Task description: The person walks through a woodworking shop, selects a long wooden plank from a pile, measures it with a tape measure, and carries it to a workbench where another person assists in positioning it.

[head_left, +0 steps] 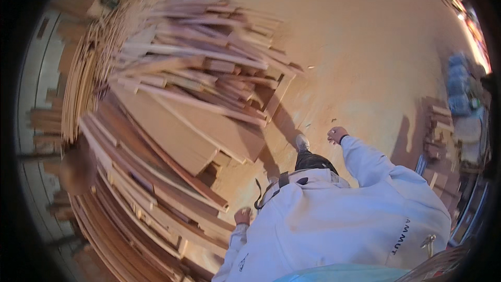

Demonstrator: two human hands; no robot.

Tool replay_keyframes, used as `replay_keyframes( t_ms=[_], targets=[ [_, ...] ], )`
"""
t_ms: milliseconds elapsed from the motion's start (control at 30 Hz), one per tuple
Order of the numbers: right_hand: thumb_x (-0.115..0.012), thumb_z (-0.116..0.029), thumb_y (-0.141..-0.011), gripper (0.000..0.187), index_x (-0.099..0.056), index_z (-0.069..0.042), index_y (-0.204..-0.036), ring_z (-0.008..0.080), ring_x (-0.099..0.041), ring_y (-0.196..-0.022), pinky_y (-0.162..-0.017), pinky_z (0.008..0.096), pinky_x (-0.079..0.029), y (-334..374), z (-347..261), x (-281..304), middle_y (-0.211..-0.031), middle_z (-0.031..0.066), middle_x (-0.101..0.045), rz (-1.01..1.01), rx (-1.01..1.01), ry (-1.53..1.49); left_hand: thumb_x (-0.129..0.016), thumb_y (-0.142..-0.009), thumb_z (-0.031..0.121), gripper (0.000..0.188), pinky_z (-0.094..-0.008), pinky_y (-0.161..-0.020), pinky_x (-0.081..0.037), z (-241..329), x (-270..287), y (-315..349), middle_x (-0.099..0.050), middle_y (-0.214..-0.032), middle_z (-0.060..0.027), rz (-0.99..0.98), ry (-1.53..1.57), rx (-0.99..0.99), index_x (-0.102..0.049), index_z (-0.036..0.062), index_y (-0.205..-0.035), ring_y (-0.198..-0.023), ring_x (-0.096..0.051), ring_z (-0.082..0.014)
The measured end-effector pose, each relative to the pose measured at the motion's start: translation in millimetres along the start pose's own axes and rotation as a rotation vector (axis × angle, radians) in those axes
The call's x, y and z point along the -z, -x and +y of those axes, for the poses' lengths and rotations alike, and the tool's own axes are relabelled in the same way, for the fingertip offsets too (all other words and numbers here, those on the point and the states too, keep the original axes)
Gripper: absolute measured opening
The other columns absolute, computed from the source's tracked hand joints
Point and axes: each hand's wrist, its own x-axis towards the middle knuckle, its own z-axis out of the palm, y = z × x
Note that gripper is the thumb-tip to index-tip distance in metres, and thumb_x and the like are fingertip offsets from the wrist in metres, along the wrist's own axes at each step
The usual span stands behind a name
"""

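Observation:
My left hand [242, 215] hangs low beside the stacked boards, its fingers curled in with nothing seen in them. Closest to it are the ends of long brown boards [209, 198]; a small gap shows between, though I cannot tell the depth. My right hand [336, 134] is held out over the floor, fingers loosely bent and apart, holding nothing. A dark band circles that wrist below a white sleeve [365, 159]. One shoe [302, 142] shows ahead of my dark trousers [315, 162].
A large heap of loose wooden strips [209, 57] and wide panels [167, 130] fills the left side. Bare floor [355, 57] stretches ahead. At the right stand a small timber stack [438, 125] and blue-wrapped bundles [459, 86].

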Motion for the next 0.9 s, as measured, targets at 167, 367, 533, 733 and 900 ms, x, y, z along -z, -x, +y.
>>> replay_keyframes(
  t_ms=[167,367,533,733,900],
  targets=[
    [-0.058,-0.018,-0.089,0.016,-0.065,-0.004,-0.095,0.0177,-0.066,-0.059,-0.048,0.0326,-0.052,-39.4,-38.4,-1.5,-0.078,0.0100,-0.069,-0.175,-0.082,0.047,-0.063,-0.087,0.018,0.024,-0.0289,-0.062,-0.053,139.4,42.3,-37.8,-0.070,-0.083,-0.0092,-0.013,0.792,0.333,-0.066,-0.0001,-0.102,-0.071,-0.065,-0.0156],
    [-0.058,-0.014,-0.089,0.016,-0.063,-0.002,-0.096,0.0213,-0.066,-0.059,-0.049,0.0331,-0.053,-45.1,-65.3,-14.1,-0.079,0.0126,-0.069,-0.268,-0.131,0.253,-0.067,-0.086,0.019,0.024,-0.0262,-0.057,-0.053,169.6,42.6,-31.6,-0.069,-0.080,-0.0077,0.093,0.892,0.399,-0.066,0.0010,-0.101,-0.067,-0.066,-0.0141],
    [-0.057,-0.015,-0.089,0.018,-0.064,0.001,-0.094,0.0227,-0.067,-0.059,-0.049,0.0359,-0.054,-50.8,-96.3,-22.1,-0.078,0.0142,-0.069,-0.361,-0.082,0.322,-0.065,-0.085,0.020,0.023,-0.0279,-0.054,-0.054,118.8,-19.4,20.5,-0.070,-0.082,-0.0094,0.162,0.959,0.594,-0.067,0.0011,-0.098,-0.068,-0.067,-0.0164],
    [-0.056,-0.016,-0.090,0.019,-0.063,0.002,-0.093,0.0223,-0.066,-0.061,-0.048,0.0355,-0.054,-52.6,-129.7,-40.7,-0.079,0.0134,-0.067,-0.343,0.057,0.362,-0.064,-0.085,0.022,0.025,-0.0306,-0.053,-0.056,75.2,-69.4,91.0,-0.070,-0.081,-0.0105,0.172,0.987,0.799,-0.068,-0.0004,-0.097,-0.069,-0.068,-0.0185],
    [-0.055,-0.020,-0.090,0.021,-0.064,-0.001,-0.091,0.0198,-0.065,-0.059,-0.048,0.0332,-0.052,-39.3,-134.5,-66.9,-0.079,0.0122,-0.069,-0.310,0.088,0.550,-0.063,-0.086,0.018,0.021,-0.0314,-0.052,-0.056,55.0,-89.2,96.8,-0.069,-0.080,-0.0110,0.175,1.061,0.771,-0.068,0.0004,-0.095,-0.065,-0.067,-0.0188]
  ],
)
